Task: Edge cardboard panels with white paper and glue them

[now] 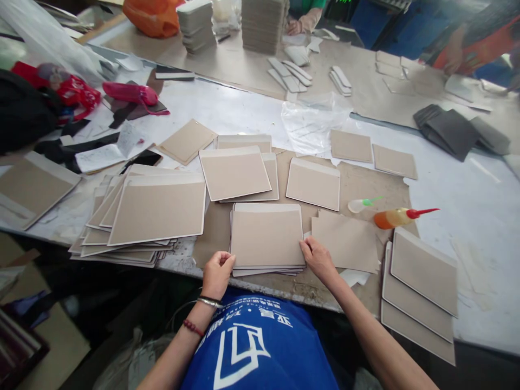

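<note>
A small stack of beige cardboard panels [266,238], each with a pale strip along the far edge, lies in front of me at the table's near edge. My left hand [217,273], with a bracelet and beads at the wrist, pinches the top panel near its lower left corner. On the opposite side my right hand [319,257] has thumb and fingers closed on the same panel's right edge. Beyond it rest a tilted panel [235,173] and a single panel [312,184]. A plain beige sheet [345,241] lies right of my right hand.
Larger panel stacks stand at left [158,208] and right [422,276]. A bottle of orange liquid [392,218] and a small green-tipped bottle [361,204] lie on the right. Clear plastic [312,124] is crumpled farther back. Across the table, a co-worker's hand [294,27] shows.
</note>
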A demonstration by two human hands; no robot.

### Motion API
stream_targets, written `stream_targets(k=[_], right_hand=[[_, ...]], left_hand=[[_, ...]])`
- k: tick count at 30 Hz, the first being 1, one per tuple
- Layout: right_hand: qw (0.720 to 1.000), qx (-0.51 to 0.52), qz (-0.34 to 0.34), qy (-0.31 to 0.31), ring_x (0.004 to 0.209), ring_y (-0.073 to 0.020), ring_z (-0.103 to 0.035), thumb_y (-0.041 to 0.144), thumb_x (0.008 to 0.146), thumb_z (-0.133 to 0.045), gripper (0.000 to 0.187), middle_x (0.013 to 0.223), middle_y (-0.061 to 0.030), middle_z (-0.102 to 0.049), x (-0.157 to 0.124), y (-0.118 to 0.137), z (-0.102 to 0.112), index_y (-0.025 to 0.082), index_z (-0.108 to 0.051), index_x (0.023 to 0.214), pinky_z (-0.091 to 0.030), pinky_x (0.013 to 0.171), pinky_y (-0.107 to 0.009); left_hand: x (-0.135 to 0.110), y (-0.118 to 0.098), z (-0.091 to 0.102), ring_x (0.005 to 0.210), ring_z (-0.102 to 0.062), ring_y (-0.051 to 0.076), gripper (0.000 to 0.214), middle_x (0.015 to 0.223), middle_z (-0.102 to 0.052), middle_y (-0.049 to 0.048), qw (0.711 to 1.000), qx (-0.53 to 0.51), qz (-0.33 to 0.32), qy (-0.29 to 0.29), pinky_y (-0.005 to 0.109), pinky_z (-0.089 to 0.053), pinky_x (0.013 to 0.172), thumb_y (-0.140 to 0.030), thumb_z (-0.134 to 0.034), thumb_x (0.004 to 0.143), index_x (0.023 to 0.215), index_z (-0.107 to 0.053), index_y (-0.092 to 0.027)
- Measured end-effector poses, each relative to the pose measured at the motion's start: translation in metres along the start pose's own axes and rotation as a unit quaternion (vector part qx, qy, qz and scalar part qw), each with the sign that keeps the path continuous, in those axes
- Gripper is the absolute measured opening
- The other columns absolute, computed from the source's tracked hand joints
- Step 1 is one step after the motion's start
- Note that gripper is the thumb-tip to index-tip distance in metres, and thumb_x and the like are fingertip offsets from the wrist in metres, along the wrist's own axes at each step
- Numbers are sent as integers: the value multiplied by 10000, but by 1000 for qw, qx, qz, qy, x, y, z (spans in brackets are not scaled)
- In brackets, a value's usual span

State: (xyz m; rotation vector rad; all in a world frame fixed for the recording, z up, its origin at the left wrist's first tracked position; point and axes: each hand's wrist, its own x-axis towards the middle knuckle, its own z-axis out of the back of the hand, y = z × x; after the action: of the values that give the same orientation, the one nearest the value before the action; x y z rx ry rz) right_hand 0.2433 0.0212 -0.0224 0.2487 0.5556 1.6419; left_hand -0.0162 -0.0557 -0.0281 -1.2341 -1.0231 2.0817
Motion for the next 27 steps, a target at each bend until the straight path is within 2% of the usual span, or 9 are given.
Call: stream_targets(k=[6,16,27], right_hand=[[1000,-10,-4,15,573,-142,-463,367,826,-341,256,586,0,-489,1,-5,-3,226,-370,614,-342,577,-248],[991,-83,-47,91,685,-164,-531,287,859,-368,212,698,-42,-573,3,-5,-5,205,-428,673,-334,633,-246],[991,-71,-64,92,721,-164,-562,251,862,-405,179,735,-56,-609,6,-6,-7,187,-484,715,-350,655,-236]], left_hand=[[2,-3,-2,480,-456,112,271,503,-515,-32,1000,9,4,-5,244,-382,483,-424,-568,540,616,-538,-166],[3,-2,-1,478,-473,123,264,494,-537,-23,999,31,-6,0,250,-392,483,-421,-587,540,600,-554,-167],[6,-2,0,490,-479,129,295,501,-539,-24,998,63,-11,17,259,-401,512,-451,-591,537,613,-558,-168]])
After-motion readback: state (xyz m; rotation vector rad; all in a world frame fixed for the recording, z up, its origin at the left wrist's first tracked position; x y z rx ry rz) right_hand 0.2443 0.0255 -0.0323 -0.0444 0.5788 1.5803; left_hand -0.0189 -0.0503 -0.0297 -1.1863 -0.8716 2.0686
